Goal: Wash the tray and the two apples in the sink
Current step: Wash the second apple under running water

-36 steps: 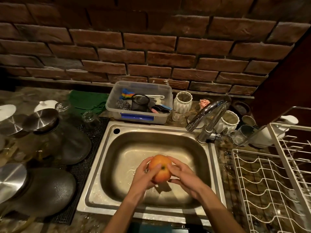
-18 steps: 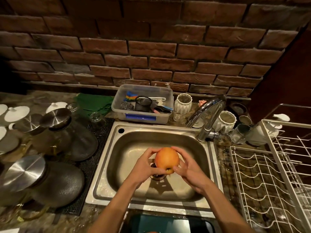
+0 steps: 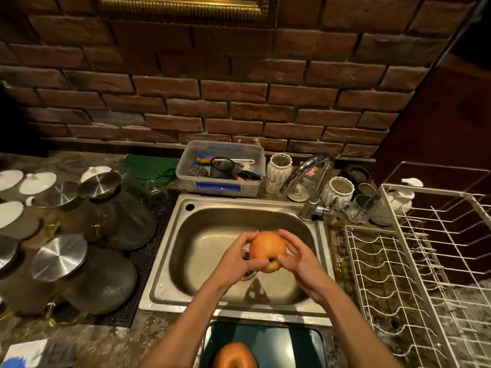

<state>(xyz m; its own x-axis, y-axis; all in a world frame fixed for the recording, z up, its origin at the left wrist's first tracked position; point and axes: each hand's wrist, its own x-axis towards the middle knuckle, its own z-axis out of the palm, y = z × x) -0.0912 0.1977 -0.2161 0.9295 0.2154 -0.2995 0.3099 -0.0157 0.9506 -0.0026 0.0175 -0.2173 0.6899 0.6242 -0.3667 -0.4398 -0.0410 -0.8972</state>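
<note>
An orange-red apple (image 3: 266, 248) is held over the steel sink (image 3: 170, 261), above the drain. My left hand (image 3: 236, 264) grips it from the left and my right hand (image 3: 300, 261) cups it from the right. A dark green tray (image 3: 300, 346) lies on the counter just in front of the sink, at the bottom edge of the view. On it rests a second orange-red apple (image 3: 233, 355), partly cut off by the frame. The chrome faucet (image 3: 310, 181) stands at the sink's back right; no water stream is visible.
A white wire dish rack (image 3: 414, 261) fills the right side. Glass jars with steel lids (image 3: 79, 261) stand on a dark mat to the left. A clear plastic bin (image 3: 220, 168) of scrubbers and white ceramic cups (image 3: 337, 189) sit behind the sink.
Both hands have turned the apple between them and lifted it slightly over the drain. The camera has tilted back, bringing the tray and second apple into view.
</note>
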